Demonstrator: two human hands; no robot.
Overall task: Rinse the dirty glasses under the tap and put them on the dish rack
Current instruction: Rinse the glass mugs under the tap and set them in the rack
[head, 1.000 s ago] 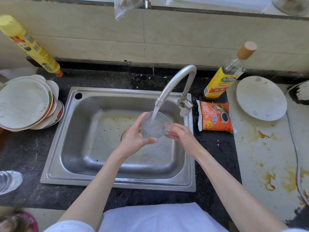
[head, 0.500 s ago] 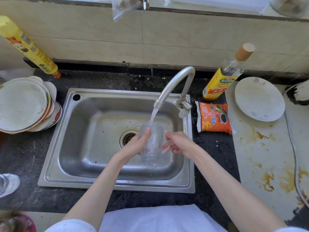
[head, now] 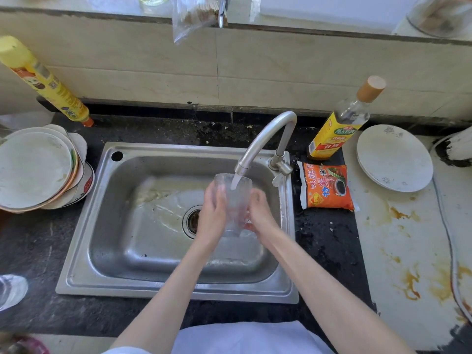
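Currently my left hand (head: 213,214) and right hand (head: 259,213) both grip the clear glass (head: 233,203), fingers curled round its sides, one hand on each side. The glass stands upright above the sink (head: 115,226), over the right half of the basin, just right of the drain (head: 191,221). The tap (head: 265,139) rises from the sink's back right corner and arches forward; its spout ends just above the glass rim. Water runs from the spout into the glass mouth. A wet streak spreads across the basin floor left of the drain. A stack of plates (head: 35,169) sits beyond the sink's left edge. An orange packet (head: 325,186) lies just beside the right edge, with a bottle (head: 339,126) behind it and a white plate (head: 394,158) farther right.
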